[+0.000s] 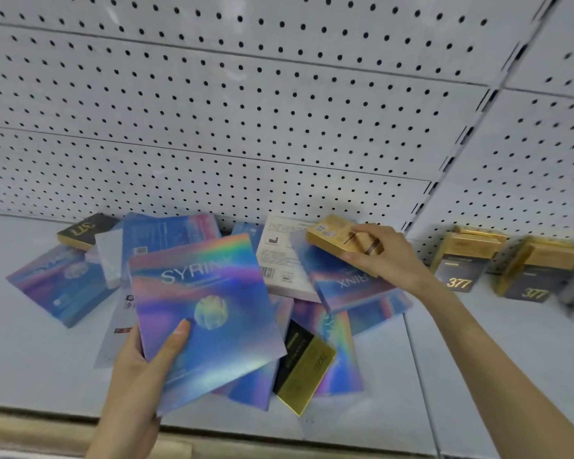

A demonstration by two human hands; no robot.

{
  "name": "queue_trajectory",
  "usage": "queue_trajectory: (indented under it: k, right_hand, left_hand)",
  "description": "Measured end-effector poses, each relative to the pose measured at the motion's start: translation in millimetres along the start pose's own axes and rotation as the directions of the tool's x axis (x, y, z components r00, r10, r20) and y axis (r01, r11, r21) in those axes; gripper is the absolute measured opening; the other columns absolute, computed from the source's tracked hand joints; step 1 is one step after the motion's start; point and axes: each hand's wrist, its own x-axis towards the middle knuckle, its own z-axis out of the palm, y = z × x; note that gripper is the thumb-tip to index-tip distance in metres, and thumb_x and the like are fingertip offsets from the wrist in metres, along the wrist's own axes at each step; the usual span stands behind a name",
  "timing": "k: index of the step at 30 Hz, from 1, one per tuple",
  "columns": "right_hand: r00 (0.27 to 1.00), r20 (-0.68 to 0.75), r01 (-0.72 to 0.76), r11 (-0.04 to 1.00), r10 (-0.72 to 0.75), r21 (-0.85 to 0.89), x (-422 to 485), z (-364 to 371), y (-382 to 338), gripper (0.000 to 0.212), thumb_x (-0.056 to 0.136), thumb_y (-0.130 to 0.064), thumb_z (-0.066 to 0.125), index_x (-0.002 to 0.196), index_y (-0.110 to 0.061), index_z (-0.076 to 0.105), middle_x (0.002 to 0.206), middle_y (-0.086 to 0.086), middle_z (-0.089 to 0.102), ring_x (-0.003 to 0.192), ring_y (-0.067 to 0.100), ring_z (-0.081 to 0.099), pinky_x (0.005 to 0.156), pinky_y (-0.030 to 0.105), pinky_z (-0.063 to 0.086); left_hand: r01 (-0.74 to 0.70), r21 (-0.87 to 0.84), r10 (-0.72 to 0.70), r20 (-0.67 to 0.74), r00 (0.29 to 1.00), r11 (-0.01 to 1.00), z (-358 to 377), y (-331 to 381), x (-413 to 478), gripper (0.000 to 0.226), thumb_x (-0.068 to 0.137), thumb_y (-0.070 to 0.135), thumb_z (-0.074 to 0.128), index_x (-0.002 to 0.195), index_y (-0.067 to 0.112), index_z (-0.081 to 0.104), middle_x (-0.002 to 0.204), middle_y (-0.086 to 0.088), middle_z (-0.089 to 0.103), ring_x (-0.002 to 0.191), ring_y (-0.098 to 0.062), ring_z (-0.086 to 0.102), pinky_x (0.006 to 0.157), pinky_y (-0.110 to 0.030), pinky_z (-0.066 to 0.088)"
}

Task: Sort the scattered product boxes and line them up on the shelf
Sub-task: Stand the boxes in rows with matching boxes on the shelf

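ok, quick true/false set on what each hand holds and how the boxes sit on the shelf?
1. The left hand holds a holographic SYRINX box. True.
2. The right hand is empty. False: it pinches a gold box.
3. Two 377 boxes stand upright at the right, near the pegboard. True.
4. The middle boxes are lined up in a row. False: the pile lies scattered and overlapping on the shelf.

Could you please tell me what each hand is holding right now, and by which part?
The left hand grips the holographic SYRINX box by its lower left corner; the right hand pinches a gold box by its right end.
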Motion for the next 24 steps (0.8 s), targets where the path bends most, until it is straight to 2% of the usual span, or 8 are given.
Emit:
queue_trajectory:
  k: [3, 6, 8, 10, 14, 17, 21, 24]
  right_hand:
    - [0.988, 0.146, -0.045, 0.846, -0.04, 0.532, -31, -27, -22, 0.028, 0.081, -0.036, 0.071, 0.109, -0.03, 0.068, 0.114, -0.004, 0.067, 0.112, 0.017, 0.06, 0.098, 0.029, 0.042]
    - [0.904, 0.395, -0.223, 0.605, -0.166, 0.764, -62, -47, -39, 0.052, 0.069, -0.055, 0.075, 0.102, -0.015, 0.069, 0.103, 0.01, 0.065, 0.099, 0.026, 0.058, 0.09, 0.034, 0.045]
    - [0.841, 0.512, -0.375, 0.492, -0.175, 0.785, -77, -51, -48, 0.061, 0.064, -0.053, 0.08, 0.107, -0.011, 0.069, 0.107, 0.017, 0.063, 0.101, 0.031, 0.058, 0.089, 0.038, 0.05]
    - [0.782, 0.605, -0.484, 0.463, -0.153, 0.743, -90, -49, -54, 0.063, 0.061, -0.049, 0.083, 0.112, -0.014, 0.07, 0.112, 0.015, 0.068, 0.1, 0.031, 0.065, 0.087, 0.043, 0.054]
    - [0.655, 0.755, -0.68, 0.408, -0.035, 0.609, -108, -40, -57, 0.066, 0.056, -0.048, 0.087, 0.111, -0.017, 0.07, 0.112, 0.017, 0.067, 0.096, 0.036, 0.066, 0.082, 0.054, 0.054]
    - [0.592, 0.806, -0.738, 0.382, -0.03, 0.556, -118, -38, -51, 0.052, 0.073, -0.051, 0.074, 0.114, -0.021, 0.067, 0.114, 0.015, 0.067, 0.101, 0.037, 0.064, 0.091, 0.061, 0.047]
    - [0.576, 0.816, -0.769, 0.365, 0.039, 0.525, -129, -41, -42, 0.042, 0.085, -0.055, 0.055, 0.111, -0.025, 0.068, 0.113, 0.014, 0.067, 0.098, 0.036, 0.065, 0.089, 0.06, 0.047]
    - [0.595, 0.803, -0.771, 0.292, 0.014, 0.566, -139, -41, -26, 0.059, 0.079, -0.068, 0.054, 0.116, -0.023, 0.064, 0.122, 0.015, 0.063, 0.108, 0.036, 0.06, 0.09, 0.056, 0.048]
  left_hand:
    - [-0.031, -0.012, 0.03, -0.037, 0.999, 0.999, 6, 2, 10, 0.019, 0.082, 0.016, 0.066, 0.099, 0.023, 0.065, 0.101, 0.005, 0.073, 0.078, -0.005, 0.069, 0.061, -0.018, 0.056]
    - [-0.027, 0.03, 0.028, -0.027, 0.999, 0.999, 20, 1, 18, 0.014, 0.088, 0.019, 0.061, 0.1, 0.026, 0.062, 0.101, 0.006, 0.072, 0.089, -0.011, 0.068, 0.069, -0.024, 0.056]
    - [-0.051, 0.044, 0.051, 0.01, 0.999, 0.998, 32, 1, 20, 0.022, 0.082, 0.037, 0.067, 0.101, 0.029, 0.061, 0.101, 0.006, 0.069, 0.095, -0.017, 0.065, 0.078, -0.032, 0.054]
    - [-0.077, 0.068, 0.073, 0.053, 0.996, 0.995, 45, 1, 19, 0.047, 0.06, 0.06, 0.06, 0.097, 0.031, 0.059, 0.096, 0.009, 0.066, 0.092, -0.017, 0.062, 0.083, -0.04, 0.048]
    - [-0.091, 0.044, 0.084, 0.14, 0.987, 0.995, 57, -6, 17, 0.086, 0.031, 0.09, 0.062, 0.09, 0.027, 0.058, 0.073, 0.017, 0.065, 0.076, -0.014, 0.058, 0.074, -0.04, 0.046]
    - [-0.114, 0.114, 0.086, 0.228, 0.97, 0.987, 64, -8, 11, 0.067, 0.036, 0.069, 0.067, 0.088, 0.029, 0.055, 0.082, 0.018, 0.062, 0.071, 0.004, 0.059, 0.064, -0.009, 0.045]
    - [-0.075, 0.144, 0.026, 0.318, 0.948, 0.987, 77, -12, -6, 0.059, 0.04, 0.05, 0.07, 0.094, 0.028, 0.059, 0.082, 0.016, 0.07, 0.07, 0.008, 0.062, 0.06, -0.009, 0.046]
    - [-0.138, 0.139, 0.088, 0.315, 0.945, 0.981, 84, -11, -24, 0.039, 0.057, 0.03, 0.082, 0.089, 0.024, 0.061, 0.074, 0.017, 0.07, 0.064, 0.003, 0.062, 0.061, -0.015, 0.05]
